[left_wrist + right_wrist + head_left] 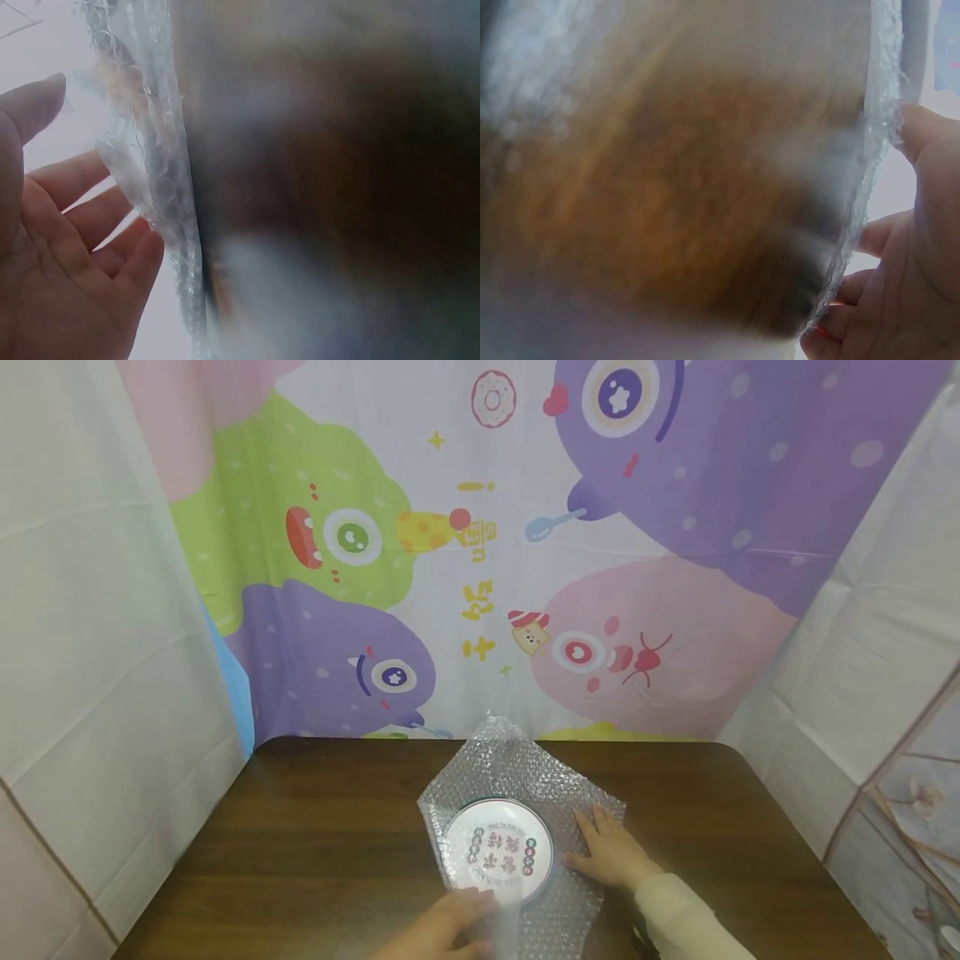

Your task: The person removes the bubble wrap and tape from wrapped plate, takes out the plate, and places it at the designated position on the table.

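Observation:
In the head view, a round white plate point(498, 827) with a blue rim and coloured lettering lies on a sheet of bubble wrap point(510, 760). The sheet is spread cornerwise on the brown table. My right hand point(611, 852) rests on the wrap just right of the plate, fingers spread. At the plate's near edge is my left hand point(450, 927), its fingertips over the lower rim beside a pale translucent strip point(507, 914). Up close, the left wrist view has the fingers point(82, 180) lightly bent against the wrap's edge, thumb apart. Fingertips point(855, 289) meet the wrap's edge in the right wrist view.
The wooden table point(300, 843) reaches back to a hanging cloth point(480, 693) printed with cartoon monsters. Pale cloth panels point(97, 652) stand at both sides. A small dark object point(642, 937) lies partly hidden beside the right sleeve point(686, 914).

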